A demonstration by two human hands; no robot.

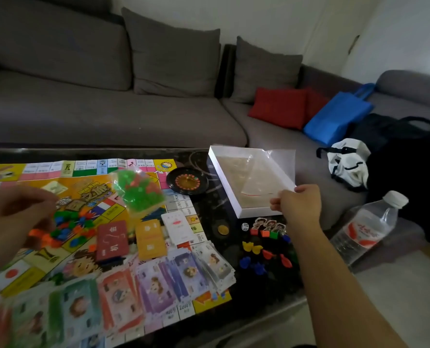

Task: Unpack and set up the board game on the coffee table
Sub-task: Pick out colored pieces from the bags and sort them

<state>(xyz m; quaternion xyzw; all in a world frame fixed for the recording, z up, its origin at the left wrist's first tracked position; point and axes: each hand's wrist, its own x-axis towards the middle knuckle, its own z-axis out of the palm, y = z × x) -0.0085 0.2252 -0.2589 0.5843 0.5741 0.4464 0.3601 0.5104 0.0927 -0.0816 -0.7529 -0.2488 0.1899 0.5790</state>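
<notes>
Head view: the game board (58,189) lies unfolded on the dark table (234,217). The right hand (296,204) pinches 1 clear plastic bag (261,177) over the white box (249,209). The blurred left hand (15,217) hovers above loose colored pieces (65,227); I cannot tell its grip. 3 card decks, 1 roulette wheel (187,181), 1 die (245,226), 1 bottle (367,227).

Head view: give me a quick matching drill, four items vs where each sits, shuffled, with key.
Items:
1. roulette wheel
2. bag of green pieces
3. water bottle
4. white die

Places:
A. right of the table
B. on the board's upper right part
C. between board and white box
D. dark tabletop, near the standee figures

Pairs: 1-C, 2-B, 3-A, 4-D
</notes>
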